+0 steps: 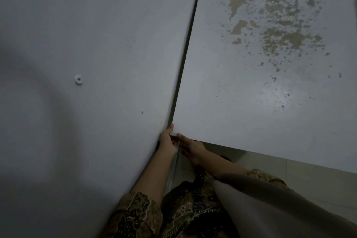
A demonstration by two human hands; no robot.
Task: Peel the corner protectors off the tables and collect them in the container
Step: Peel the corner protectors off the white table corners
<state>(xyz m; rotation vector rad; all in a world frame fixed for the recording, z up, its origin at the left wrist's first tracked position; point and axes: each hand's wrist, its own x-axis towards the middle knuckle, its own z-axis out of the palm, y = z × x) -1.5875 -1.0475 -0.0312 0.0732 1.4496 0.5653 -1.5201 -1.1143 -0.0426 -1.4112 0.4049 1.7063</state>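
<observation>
Patterned sleeve point(135, 216) at six o'clock leads up to the left hand point(167, 141) and right hand point(191, 149), both pinching narrowly on the corner protector point(174, 135) at the right table point(251, 102) corner. Peeling looks under way; next, a steady pull to lift it off. No container is in view.

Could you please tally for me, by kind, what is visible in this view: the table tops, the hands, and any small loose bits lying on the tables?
Grey table tops: 2 (left table, right table with worn patches)
Hands at the near corner: 2 (left hand, right hand)
Small white ring on the left table: 1
Small white speck on the left table: 1
Total: 6
</observation>
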